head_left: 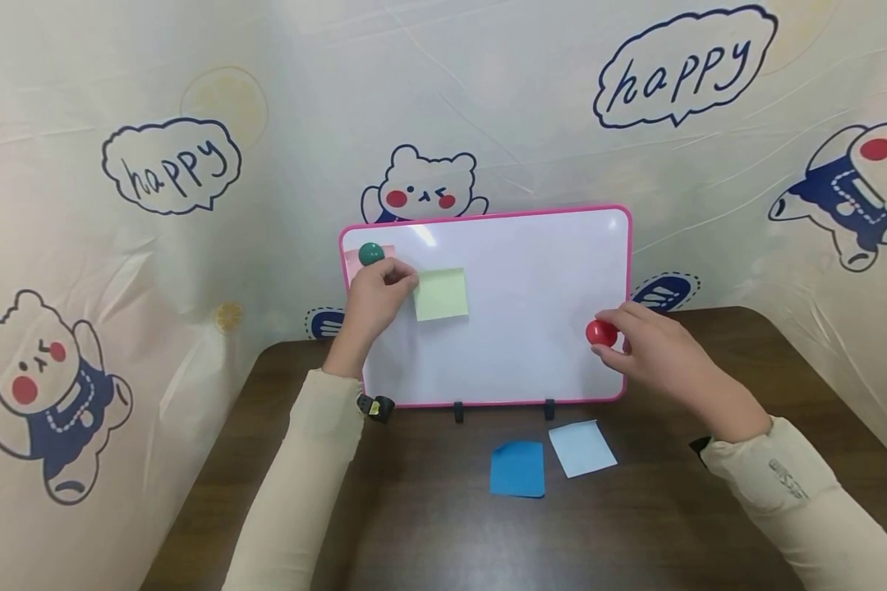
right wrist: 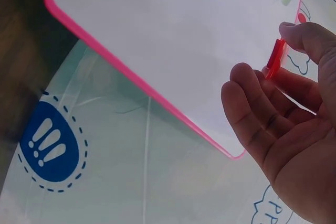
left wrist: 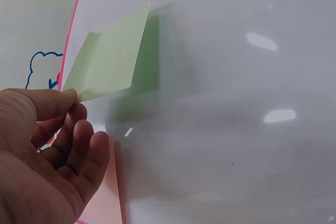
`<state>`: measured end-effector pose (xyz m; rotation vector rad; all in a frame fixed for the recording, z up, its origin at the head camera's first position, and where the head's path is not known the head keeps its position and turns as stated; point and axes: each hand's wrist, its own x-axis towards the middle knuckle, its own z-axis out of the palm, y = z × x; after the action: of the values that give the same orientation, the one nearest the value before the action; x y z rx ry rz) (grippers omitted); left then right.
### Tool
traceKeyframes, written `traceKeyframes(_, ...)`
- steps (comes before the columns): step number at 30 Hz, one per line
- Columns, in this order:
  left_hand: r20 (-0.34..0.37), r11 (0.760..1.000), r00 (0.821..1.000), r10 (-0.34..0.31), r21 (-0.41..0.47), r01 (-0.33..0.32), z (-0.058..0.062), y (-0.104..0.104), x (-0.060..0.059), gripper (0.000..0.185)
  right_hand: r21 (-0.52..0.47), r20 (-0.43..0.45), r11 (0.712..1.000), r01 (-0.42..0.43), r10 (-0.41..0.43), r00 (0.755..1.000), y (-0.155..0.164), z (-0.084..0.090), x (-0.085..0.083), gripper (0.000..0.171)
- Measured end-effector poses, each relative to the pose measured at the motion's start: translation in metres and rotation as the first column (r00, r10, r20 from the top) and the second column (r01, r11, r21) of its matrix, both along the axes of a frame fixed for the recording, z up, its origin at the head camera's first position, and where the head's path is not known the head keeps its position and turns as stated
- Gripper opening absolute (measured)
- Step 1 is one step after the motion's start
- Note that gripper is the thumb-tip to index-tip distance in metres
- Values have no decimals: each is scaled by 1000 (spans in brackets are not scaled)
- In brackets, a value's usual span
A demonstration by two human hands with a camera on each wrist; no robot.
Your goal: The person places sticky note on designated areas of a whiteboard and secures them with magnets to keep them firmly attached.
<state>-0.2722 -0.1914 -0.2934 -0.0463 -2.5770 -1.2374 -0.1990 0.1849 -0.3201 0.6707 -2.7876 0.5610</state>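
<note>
Left hand [head_left: 379, 300]: thumb and finger pinched together on the left edge of a pale green note [head_left: 442, 294], which is held tilted away from the whiteboard behind it. Right hand [head_left: 654, 345]: thumb and fingertip closed on a round red magnet [head_left: 601, 332], other fingers loosely curved, before the board's right side. Whiteboard [head_left: 525, 287]: pink frame, standing upright on the table [head_left: 443, 533]. At its upper left corner: pink note [head_left: 352, 261], green magnet [head_left: 371, 254] over it. On the table, before the board: blue note [head_left: 517, 472]; just beside it, light blue note [head_left: 583, 448]. Behind: printed cloth [head_left: 517, 74].
</note>
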Motion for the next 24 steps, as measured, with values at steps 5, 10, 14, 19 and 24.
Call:
traceKeyframes(5, 11, 1000, 1000, -3, 17, 3, 3, 1, -4, 17, 5, -7, 1000, -21, 21, 1000, -5, 3, -2, 53)
traceKeyframes(10, 20, 1000, 1000, 4, 1, -4, 6, -1, -6, 16, 23, -17, 999, -34, 34, 999, -10, 7, -6, 53)
traceKeyframes(14, 3, 1000, 1000, 9, -11, -9, 8, -1, -8, 16, 29, -21, 999, -46, 46, 999, -15, 14, -11, 54)
traceKeyframes(19, -3, 1000, 1000, 13, -16, -13, 11, -1, -13, 18, 30, -25, 998, -60, 61, 998, -26, 21, -15, 53)
traceKeyframes(24, -2, 1000, 1000, 24, -16, -24, 12, -2, -15, 19, 35, -43, 996, -88, 89, 995, -44, 30, -18, 53)
